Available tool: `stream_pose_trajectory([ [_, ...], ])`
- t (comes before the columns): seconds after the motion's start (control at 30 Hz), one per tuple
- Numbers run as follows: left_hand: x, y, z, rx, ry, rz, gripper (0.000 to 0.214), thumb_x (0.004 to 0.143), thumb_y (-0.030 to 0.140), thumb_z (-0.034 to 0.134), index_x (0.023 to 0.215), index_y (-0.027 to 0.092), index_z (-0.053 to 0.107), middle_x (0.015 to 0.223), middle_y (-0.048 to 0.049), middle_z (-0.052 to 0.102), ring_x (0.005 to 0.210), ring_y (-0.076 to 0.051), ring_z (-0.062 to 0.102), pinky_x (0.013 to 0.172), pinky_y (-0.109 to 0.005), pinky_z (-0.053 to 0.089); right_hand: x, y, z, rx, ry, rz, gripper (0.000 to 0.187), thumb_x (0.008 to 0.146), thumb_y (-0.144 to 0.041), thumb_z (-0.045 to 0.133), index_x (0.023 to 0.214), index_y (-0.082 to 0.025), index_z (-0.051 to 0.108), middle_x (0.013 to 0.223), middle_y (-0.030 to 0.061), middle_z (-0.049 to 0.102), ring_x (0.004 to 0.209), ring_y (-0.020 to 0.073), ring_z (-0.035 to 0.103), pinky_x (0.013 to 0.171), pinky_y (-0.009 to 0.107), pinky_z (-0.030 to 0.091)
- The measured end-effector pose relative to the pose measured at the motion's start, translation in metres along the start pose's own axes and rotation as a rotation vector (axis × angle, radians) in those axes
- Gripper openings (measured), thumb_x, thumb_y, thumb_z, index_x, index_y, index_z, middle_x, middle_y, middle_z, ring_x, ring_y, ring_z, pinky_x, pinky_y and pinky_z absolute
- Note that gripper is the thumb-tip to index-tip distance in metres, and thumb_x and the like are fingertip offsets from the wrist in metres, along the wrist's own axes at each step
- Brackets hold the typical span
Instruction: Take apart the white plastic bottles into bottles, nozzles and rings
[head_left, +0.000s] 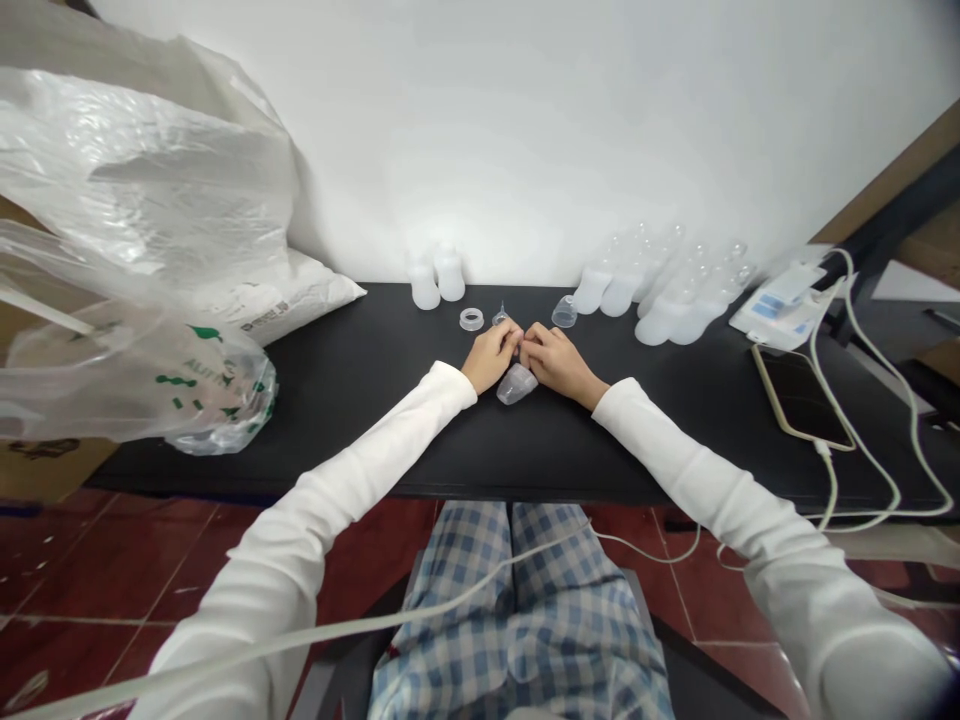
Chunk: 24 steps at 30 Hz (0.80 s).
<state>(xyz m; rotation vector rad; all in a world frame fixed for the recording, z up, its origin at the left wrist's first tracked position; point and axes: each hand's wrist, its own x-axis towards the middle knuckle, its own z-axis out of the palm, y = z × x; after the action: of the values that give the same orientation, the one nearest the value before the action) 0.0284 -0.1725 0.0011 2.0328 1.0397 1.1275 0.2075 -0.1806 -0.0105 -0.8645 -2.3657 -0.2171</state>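
My left hand (493,357) and my right hand (561,362) meet over the black table, fingers pinched together, fingertips almost touching. What lies between the fingertips is too small and hidden to make out. Just below them a clear, rounded plastic piece (517,385), like a baby bottle cover, rests against or near the right fingers; whether it is gripped I cannot tell. Beyond my left hand are a clear bottle nipple (500,314) and a white collar ring (471,319). A clear dome cap (564,312) lies behind my right hand.
Two frosted bottles (438,278) stand by the wall. Several bottles with clear domed tops (675,290) cluster at the right. Farther right are a white-and-blue packet (784,305), a phone (802,395) and looping cables (900,420). Large plastic bags (150,180) crowd the left side.
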Motion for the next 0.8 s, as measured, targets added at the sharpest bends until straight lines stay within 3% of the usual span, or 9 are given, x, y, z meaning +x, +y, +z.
stream_pose_trajectory([
  [0.13,0.001,-0.001,0.0,-0.022,0.003,-0.06,0.024,0.102,0.029,0.047,0.08,0.021,0.053,0.069,0.0031,0.058,0.066,-0.012,0.055,0.072,-0.025,0.043,0.001,-0.003,-0.004,0.012,0.061,0.041,0.022,0.096,-0.009,0.044,0.085,-0.02,0.06,0.09,0.0061,0.059,0.079,0.018,0.053,0.073,0.032,0.038],
  [0.3,0.001,-0.003,-0.001,-0.07,0.063,-0.103,0.026,0.102,0.034,0.048,0.081,0.021,0.055,0.066,0.0033,0.059,0.064,-0.012,0.056,0.071,-0.026,0.045,0.003,-0.014,-0.024,0.181,0.146,0.102,0.019,0.1,-0.022,0.041,0.102,-0.021,0.059,0.098,0.009,0.062,0.087,0.0217,0.056,0.079,0.037,0.044],
  [0.47,0.002,-0.004,-0.003,-0.139,0.106,-0.146,0.027,0.101,0.032,0.051,0.077,0.02,0.056,0.062,0.0039,0.058,0.06,-0.011,0.055,0.07,-0.026,0.047,0.006,-0.024,-0.029,0.187,-0.178,-0.124,0.04,0.098,-0.057,0.05,0.112,-0.021,0.062,0.11,0.0128,0.066,0.102,0.0269,0.059,0.086,0.04,0.044],
  [0.6,0.004,-0.009,-0.002,-0.246,0.131,-0.213,0.028,0.1,0.035,0.052,0.077,0.02,0.056,0.061,0.0039,0.056,0.057,-0.01,0.055,0.063,-0.025,0.046,0.007,-0.022,-0.021,0.141,-0.29,-0.206,0.044,0.096,-0.06,0.053,0.106,-0.02,0.065,0.097,0.0096,0.068,0.088,0.0234,0.058,0.082,0.037,0.043],
  [0.7,0.007,-0.013,-0.001,-0.332,0.156,-0.259,0.03,0.101,0.036,0.052,0.076,0.019,0.056,0.061,0.0034,0.056,0.055,-0.008,0.054,0.058,-0.023,0.044,0.006,-0.018,-0.019,0.112,-0.216,-0.111,0.04,0.096,-0.057,0.056,0.108,-0.02,0.066,0.099,0.0101,0.067,0.091,0.0239,0.058,0.084,0.038,0.043],
  [0.8,0.008,-0.015,0.001,-0.376,0.172,-0.256,0.03,0.101,0.036,0.052,0.076,0.019,0.055,0.06,0.0039,0.055,0.053,-0.008,0.052,0.055,-0.021,0.045,0.004,-0.015,-0.019,0.051,0.0,0.125,0.041,0.095,-0.057,0.059,0.116,-0.023,0.067,0.112,0.0127,0.062,0.104,0.0278,0.057,0.092,0.043,0.043],
])
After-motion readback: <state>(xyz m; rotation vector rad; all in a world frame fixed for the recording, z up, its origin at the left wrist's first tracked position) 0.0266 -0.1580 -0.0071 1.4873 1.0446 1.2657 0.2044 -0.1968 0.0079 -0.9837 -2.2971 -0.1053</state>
